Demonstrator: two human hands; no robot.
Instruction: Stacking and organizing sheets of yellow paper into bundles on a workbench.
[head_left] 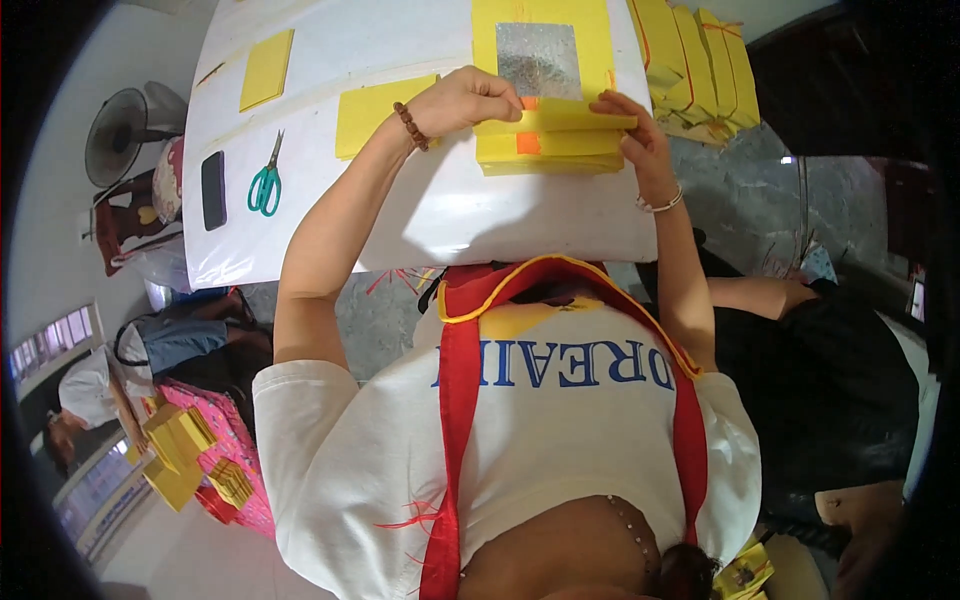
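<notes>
A stack of yellow paper sheets lies near the table's front edge. Its top sheet carries a silver foil square and small orange patches, and its near part is lifted in a fold. My left hand, with a brown bead bracelet, pinches the fold's left end beside an orange patch. At the fold's right end, my right hand grips the yellow paper between thumb and fingers. Left of my left hand, partly behind its wrist, is another yellow paper pile.
Teal-handled scissors and a dark phone rest on the white table at left. Farther back lies a yellow packet. Tied yellow bundles stand at the right. Another person handles yellow paper at far left; a fan stands beyond.
</notes>
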